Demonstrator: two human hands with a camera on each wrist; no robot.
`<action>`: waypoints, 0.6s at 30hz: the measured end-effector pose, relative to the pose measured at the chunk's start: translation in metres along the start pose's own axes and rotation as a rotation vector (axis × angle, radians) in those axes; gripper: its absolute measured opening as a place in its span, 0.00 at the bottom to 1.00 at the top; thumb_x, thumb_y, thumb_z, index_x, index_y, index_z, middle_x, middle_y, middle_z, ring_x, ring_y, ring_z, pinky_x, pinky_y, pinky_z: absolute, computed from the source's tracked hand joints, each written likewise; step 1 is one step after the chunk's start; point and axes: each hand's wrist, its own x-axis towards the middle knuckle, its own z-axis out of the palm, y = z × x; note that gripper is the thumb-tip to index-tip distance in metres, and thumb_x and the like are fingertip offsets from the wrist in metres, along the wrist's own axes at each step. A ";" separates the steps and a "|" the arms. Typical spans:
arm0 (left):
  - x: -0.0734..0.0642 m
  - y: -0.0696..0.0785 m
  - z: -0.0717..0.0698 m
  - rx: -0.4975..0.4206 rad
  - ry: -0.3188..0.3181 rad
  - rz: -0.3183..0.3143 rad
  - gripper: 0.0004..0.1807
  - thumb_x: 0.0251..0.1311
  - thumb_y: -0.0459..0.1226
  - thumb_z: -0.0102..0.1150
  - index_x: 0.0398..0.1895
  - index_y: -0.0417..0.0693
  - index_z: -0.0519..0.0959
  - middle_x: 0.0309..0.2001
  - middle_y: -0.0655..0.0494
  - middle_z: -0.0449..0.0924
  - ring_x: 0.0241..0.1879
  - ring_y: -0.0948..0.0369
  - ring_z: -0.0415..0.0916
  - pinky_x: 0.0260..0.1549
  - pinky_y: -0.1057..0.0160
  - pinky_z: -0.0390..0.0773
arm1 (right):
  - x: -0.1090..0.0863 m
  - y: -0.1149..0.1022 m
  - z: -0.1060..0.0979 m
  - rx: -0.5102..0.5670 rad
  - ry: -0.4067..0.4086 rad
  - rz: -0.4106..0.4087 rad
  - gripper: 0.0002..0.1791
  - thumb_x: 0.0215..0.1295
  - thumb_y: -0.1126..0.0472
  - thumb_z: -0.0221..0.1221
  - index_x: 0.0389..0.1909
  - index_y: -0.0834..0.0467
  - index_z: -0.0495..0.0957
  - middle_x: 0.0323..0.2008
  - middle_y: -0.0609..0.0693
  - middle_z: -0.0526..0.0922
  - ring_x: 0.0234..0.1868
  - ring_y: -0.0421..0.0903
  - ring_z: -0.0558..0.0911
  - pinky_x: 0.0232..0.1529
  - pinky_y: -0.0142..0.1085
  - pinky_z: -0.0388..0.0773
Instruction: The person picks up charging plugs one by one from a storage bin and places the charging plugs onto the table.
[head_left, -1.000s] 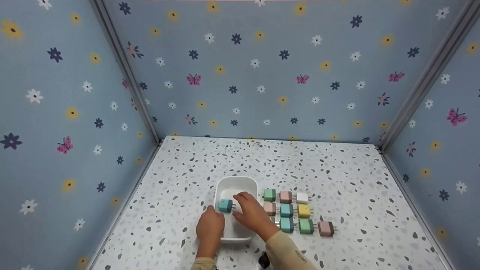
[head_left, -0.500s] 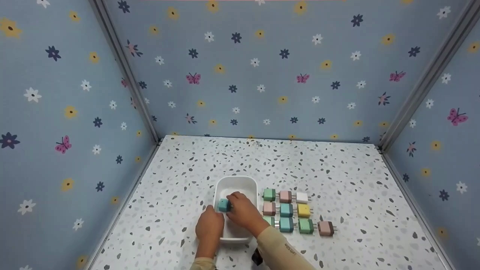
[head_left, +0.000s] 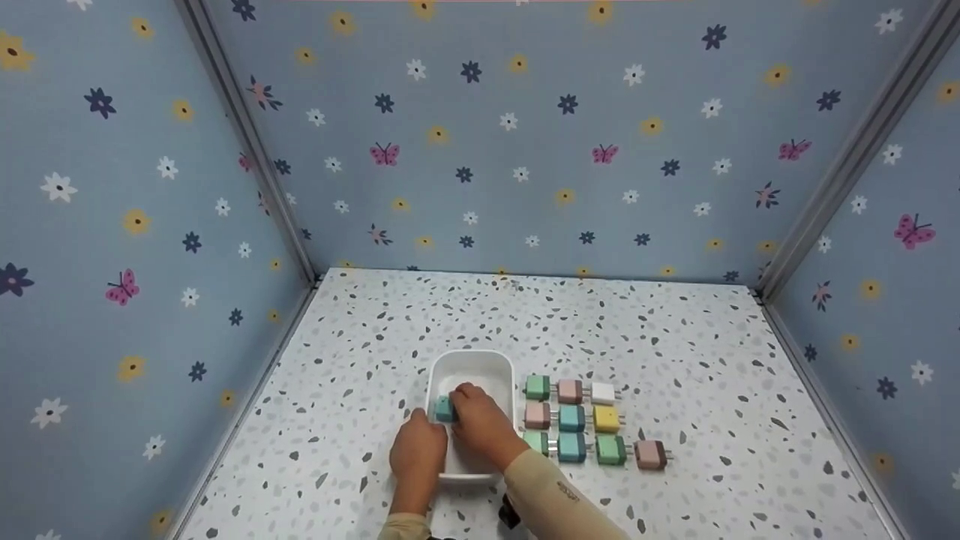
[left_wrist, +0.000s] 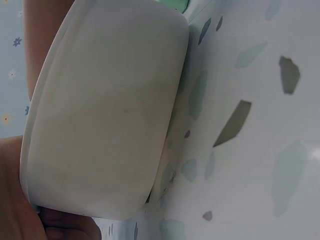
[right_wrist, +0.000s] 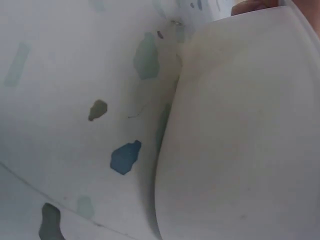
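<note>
A white plastic tub [head_left: 471, 366] stands on the table. My left hand [head_left: 418, 451] grips its left rim; in the left wrist view the fingers [left_wrist: 75, 226] curl round the outside of the tub wall [left_wrist: 110, 110]. Inside the tub, a blue charger plug [head_left: 443, 409] lies near the left wall. Reaching in over the front right, my right hand [head_left: 484, 427] has its fingertips on the plug's right end and pinches it, covering the prongs. The right wrist view shows mostly the tub's outer wall [right_wrist: 240, 130], with a few fingers at the top.
Right of the tub, several charger plugs lie in rows on the speckled table [head_left: 712, 360], among them a white one [head_left: 602, 394], a yellow one [head_left: 606, 418], and a pink one [head_left: 650, 454] farthest right. A flowered panel [head_left: 525, 150] rises behind; others flank both sides.
My right hand has moved left inside the tub, from apart from the blue plug to pinching its right end. The left hand has stayed on the rim.
</note>
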 end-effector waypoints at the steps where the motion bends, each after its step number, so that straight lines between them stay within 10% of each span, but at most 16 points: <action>1: 0.000 0.000 0.000 0.000 -0.004 0.000 0.17 0.66 0.37 0.52 0.53 0.36 0.78 0.41 0.41 0.86 0.37 0.50 0.85 0.33 0.49 0.78 | 0.001 0.000 0.001 -0.014 0.009 -0.003 0.20 0.68 0.62 0.62 0.60 0.63 0.78 0.56 0.56 0.80 0.56 0.51 0.82 0.61 0.43 0.76; 18: 0.001 0.000 0.002 0.001 0.008 -0.005 0.18 0.69 0.39 0.50 0.53 0.36 0.78 0.39 0.42 0.86 0.31 0.54 0.82 0.29 0.52 0.77 | 0.010 -0.005 0.008 -0.186 -0.038 -0.030 0.14 0.77 0.62 0.54 0.58 0.59 0.77 0.50 0.53 0.81 0.49 0.46 0.83 0.55 0.39 0.80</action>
